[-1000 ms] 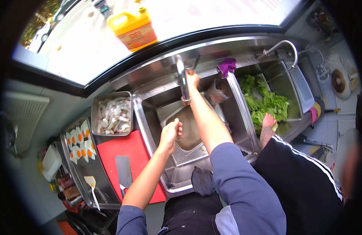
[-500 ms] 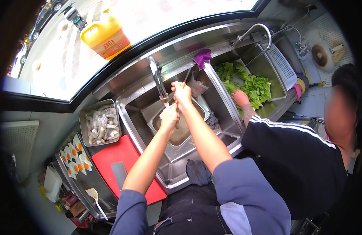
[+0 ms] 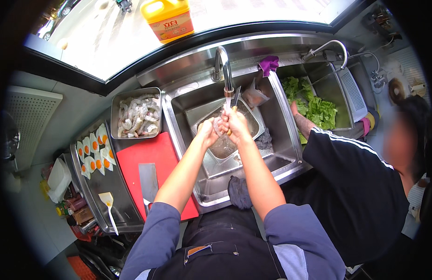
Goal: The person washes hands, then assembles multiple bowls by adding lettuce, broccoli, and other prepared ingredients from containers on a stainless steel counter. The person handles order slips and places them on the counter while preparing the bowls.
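Both hands are working together over the steel sink (image 3: 281, 121), right under the faucet (image 3: 223, 70), w/ water running down onto them. The left hand (image 3: 207, 132) is pinching a peeled shrimp (image 3: 219, 126), fingers curled shut around it. The right hand (image 3: 235, 125) is closing on a small knife (image 3: 234, 103) w/ a pale handle, blade pointing up & far toward the spout, tip just beside the shrimp. Below the hands, a steel pan (image 3: 247, 122) is sitting in the basin, holding water.

Judging by look, the shrimp is light, soft & slick when wet, so it's likely to squirt out; pinching mid-body between thumb & fingertips seems the safest hold, keeping fingers clear of the blade.

To the left, a tray of raw shrimp (image 3: 135, 115) is resting on the counter, near a red cutting board (image 3: 146, 163) w/ a cleaver (image 3: 149, 181) lying on it. Further left, a tray of halved eggs (image 3: 92, 151) is sitting. A yellow detergent jug (image 3: 169, 18) is standing on the far ledge. On the right, another person's hand (image 3: 296, 112) is reaching into a second basin w/ lettuce (image 3: 314, 107).
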